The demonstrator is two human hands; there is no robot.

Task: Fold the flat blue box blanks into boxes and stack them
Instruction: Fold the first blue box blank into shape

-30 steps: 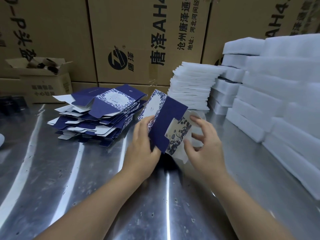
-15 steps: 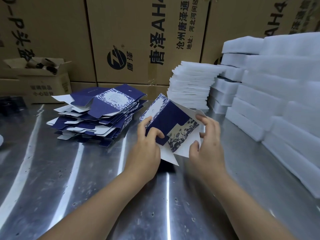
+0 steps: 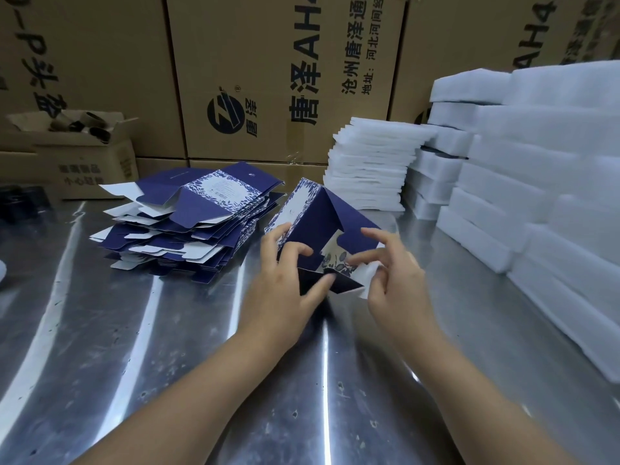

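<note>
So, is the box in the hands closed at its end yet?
Not closed: end flaps of the box stick out untucked between the left hand and right hand.

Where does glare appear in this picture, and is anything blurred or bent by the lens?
Head view: long white glare streaks cross the metal table, one between the forearms. Head view: the foam stacks are washed out, with faint edges. Head view: carton seams fan apart toward the top, a wide-lens effect. Head view: the blue box, left hand and right hand look reasonably sharp.
</note>
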